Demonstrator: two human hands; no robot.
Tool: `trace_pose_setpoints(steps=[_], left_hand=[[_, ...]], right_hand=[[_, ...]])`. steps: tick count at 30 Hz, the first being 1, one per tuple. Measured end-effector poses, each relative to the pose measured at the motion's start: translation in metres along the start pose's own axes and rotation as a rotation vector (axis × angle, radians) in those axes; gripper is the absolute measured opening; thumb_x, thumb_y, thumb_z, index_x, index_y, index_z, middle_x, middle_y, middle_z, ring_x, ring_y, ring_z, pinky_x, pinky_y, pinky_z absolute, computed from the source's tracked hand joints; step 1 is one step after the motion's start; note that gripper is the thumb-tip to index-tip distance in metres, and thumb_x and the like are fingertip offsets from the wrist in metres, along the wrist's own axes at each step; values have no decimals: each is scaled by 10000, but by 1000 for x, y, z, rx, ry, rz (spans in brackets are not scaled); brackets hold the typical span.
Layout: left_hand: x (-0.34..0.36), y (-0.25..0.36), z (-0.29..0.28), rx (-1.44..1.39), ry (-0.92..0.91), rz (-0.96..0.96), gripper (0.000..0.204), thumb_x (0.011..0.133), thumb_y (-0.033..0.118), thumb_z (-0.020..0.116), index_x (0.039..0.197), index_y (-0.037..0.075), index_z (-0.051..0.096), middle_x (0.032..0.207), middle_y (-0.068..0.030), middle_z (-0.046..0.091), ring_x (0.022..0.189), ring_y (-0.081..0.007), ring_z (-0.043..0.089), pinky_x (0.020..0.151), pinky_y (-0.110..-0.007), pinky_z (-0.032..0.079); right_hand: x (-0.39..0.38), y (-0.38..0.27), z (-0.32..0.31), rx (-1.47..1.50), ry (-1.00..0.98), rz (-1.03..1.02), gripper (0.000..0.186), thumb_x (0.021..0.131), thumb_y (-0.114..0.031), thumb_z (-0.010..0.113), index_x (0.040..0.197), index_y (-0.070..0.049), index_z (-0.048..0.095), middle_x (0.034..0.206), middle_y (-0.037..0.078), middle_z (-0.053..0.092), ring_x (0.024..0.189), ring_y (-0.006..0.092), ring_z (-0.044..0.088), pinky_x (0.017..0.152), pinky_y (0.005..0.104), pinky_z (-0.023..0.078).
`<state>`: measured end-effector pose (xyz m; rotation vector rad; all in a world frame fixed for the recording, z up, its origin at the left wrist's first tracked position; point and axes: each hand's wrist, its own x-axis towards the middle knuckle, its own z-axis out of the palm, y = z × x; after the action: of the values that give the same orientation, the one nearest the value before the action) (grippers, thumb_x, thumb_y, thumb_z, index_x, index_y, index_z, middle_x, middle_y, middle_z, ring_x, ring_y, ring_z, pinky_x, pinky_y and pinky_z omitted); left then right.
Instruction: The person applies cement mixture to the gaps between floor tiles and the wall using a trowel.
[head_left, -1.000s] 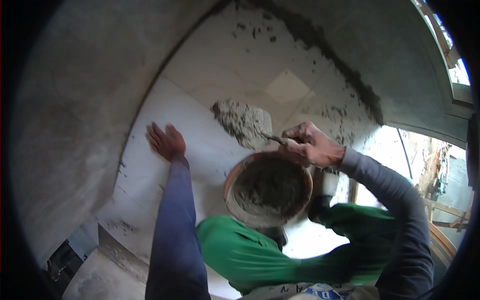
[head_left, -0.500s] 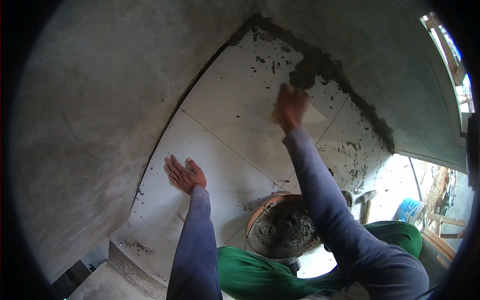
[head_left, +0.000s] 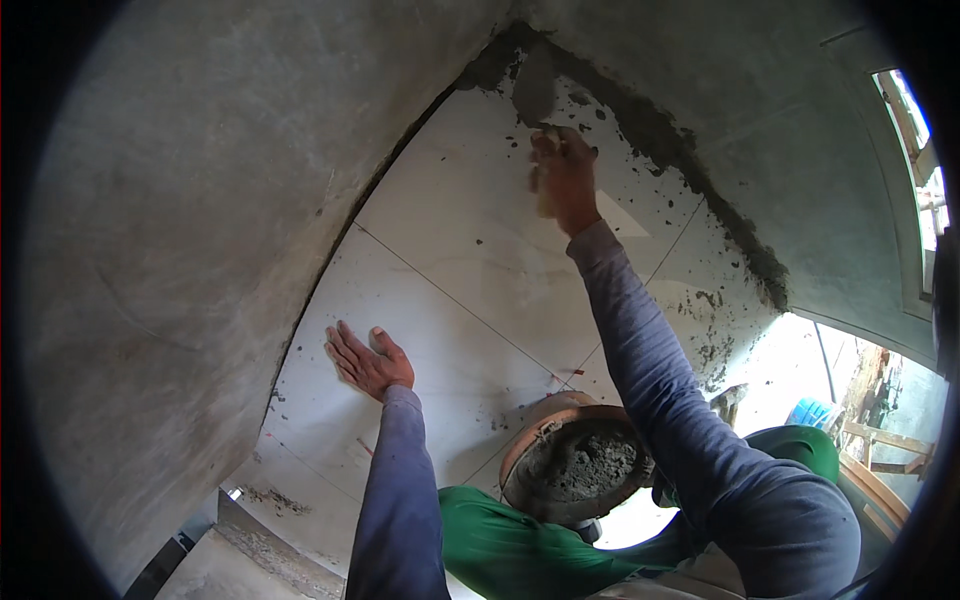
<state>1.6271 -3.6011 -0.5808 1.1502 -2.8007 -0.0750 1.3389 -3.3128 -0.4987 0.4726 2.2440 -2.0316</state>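
My right hand (head_left: pixel 570 185) grips the pale handle of a trowel (head_left: pixel 535 92). Its grey blade, slightly blurred, is at the far corner, where wet mortar (head_left: pixel 640 118) runs along the floor's edge by the right wall. Fingers stretched out, my left hand (head_left: pixel 370 364) rests on the white floor tiles (head_left: pixel 440 230) close to the left wall. Between my arms, near my knees, a round reddish-brown basin (head_left: pixel 512 462) holds grey mortar (head_left: pixel 590 462). Mortar crumbs and smears dot the tiles beneath the band.
Bare grey walls rise at the left (head_left: pixel 180 200) and right (head_left: pixel 760 120), meeting at the far corner. Small red tile spacers (head_left: pixel 580 372) stand in the joints. Right of my knee are a blue bucket (head_left: pixel 812 412) and wooden pieces (head_left: pixel 880 490).
My right hand has moved away from me and slightly left, carrying the trowel from the mortar band's inner edge to the far corner. My left hand stays put.
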Motion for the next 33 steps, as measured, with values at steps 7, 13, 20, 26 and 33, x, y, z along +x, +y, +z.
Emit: trace_pose_setpoints(steps=[7, 13, 20, 26, 33], left_hand=[[1, 14, 3, 7, -19, 17, 756, 1104, 603, 397, 1702, 143, 346, 1794, -83, 284, 1668, -327, 213, 1321, -539, 198], [-1, 7, 0, -26, -3, 18, 740, 1113, 584, 412, 1697, 133, 353, 1794, -91, 285, 1665, -330, 219, 1314, -553, 197], [-2, 10, 2, -22, -20, 22, 742, 1108, 576, 429, 1696, 130, 353, 1793, -102, 287, 1664, -341, 219, 1310, -572, 191], [0, 9, 0, -3, -17, 17, 737, 1111, 575, 426, 1694, 130, 358, 1790, -101, 295, 1662, -341, 226, 1306, -571, 200], [1, 20, 2, -21, -20, 28, 722, 1117, 566, 429, 1690, 132, 361, 1788, -98, 297, 1660, -340, 233, 1308, -557, 207]], right_hand=[[55, 27, 66, 1095, -219, 513, 189, 1084, -293, 561, 1069, -107, 588, 831, 66, 587, 647, 211, 571, 561, 403, 498], [115, 0, 104, 1159, -97, 302, 230, 1104, -280, 509, 1122, -54, 549, 890, 90, 573, 690, 212, 566, 619, 393, 522], [113, -25, 90, 1066, -94, 320, 227, 1114, -276, 475, 1122, -66, 560, 888, 98, 586, 680, 223, 572, 599, 403, 522], [93, 1, 65, 953, -247, 396, 249, 1102, -296, 489, 1063, -68, 579, 839, 89, 587, 648, 224, 576, 564, 416, 516], [95, -9, 102, 1022, -131, 420, 182, 1083, -273, 524, 1069, -99, 574, 837, 83, 584, 655, 206, 576, 570, 403, 503]])
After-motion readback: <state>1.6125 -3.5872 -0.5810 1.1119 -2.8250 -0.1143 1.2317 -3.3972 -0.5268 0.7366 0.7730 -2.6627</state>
